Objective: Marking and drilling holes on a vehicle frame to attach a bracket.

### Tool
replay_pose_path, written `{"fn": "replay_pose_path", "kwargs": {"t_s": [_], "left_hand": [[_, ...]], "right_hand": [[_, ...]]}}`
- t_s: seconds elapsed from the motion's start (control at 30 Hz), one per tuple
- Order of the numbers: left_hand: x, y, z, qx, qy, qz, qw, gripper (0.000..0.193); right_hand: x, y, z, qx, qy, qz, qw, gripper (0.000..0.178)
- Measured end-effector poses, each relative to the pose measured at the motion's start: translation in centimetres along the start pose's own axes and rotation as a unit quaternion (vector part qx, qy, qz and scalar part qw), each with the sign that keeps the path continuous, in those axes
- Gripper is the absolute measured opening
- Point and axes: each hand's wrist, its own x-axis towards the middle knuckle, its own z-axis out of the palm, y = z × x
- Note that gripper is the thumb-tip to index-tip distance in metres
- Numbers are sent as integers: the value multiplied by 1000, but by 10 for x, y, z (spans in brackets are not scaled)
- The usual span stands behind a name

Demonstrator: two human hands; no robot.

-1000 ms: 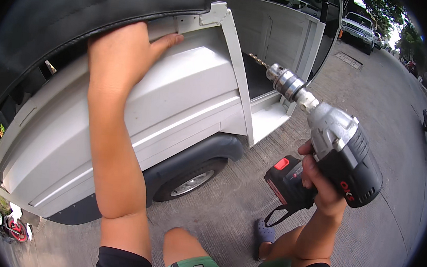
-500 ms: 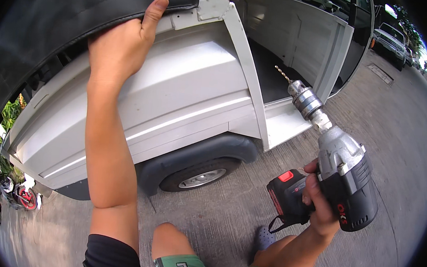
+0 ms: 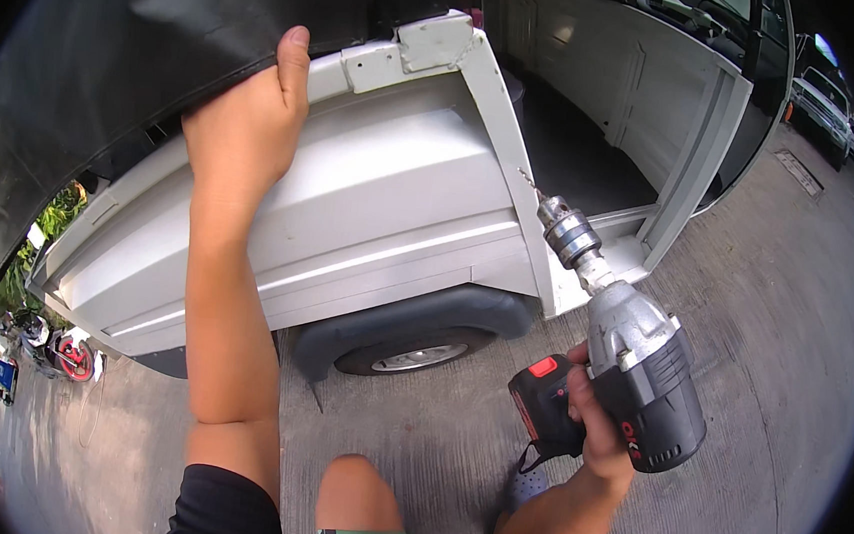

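Note:
My left hand is closed on the lower edge of a black vinyl cover, thumb pointing up and fingers hidden behind the material. The cover hangs over the top rail of a white vehicle's side panel. On the right, my right hand grips the handle of a cordless drill with a grey and black body. From its metal chuck a thin drill bit points up and left, in front of the white post beside the doorway. Whether bit and post touch, I cannot tell.
A wheel sits under a dark fender below the panel. Past the post lies the vehicle's dark floor. A motorcycle stands at far left, another vehicle at far right. Underfoot is grooved concrete.
The drill has moved left, its bit now close to the post in the picture. My left hand has drawn the cover's edge slightly left, showing more of the rail bracket. My view has shifted a little.

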Motion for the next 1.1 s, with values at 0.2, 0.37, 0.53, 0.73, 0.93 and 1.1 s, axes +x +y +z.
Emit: {"fn": "replay_pose_path", "kwargs": {"t_s": [0.2, 0.37, 0.53, 0.73, 0.93, 1.1], "left_hand": [[-5, 4, -7, -61, -126, -89, 986, 57], [-16, -18, -23, -116, -201, -210, 950, 57], [-23, -15, -31, -122, -216, -235, 940, 70], [-60, -68, -39, 5, -185, 43, 982, 47], [-60, -75, -71, -31, -302, -51, 951, 48], [-69, -79, -100, 3, -414, -98, 905, 51]], "right_hand": [[10, 2, -13, 35, -50, 59, 996, 72], [-24, -11, -62, -95, -104, 114, 983, 65], [10, -39, -115, -50, -72, 420, 903, 87], [150, -47, -114, -54, -123, 448, 884, 97], [333, -68, -27, -137, -284, 116, 942, 94], [402, -104, 95, -207, -420, -103, 878, 74]]}}
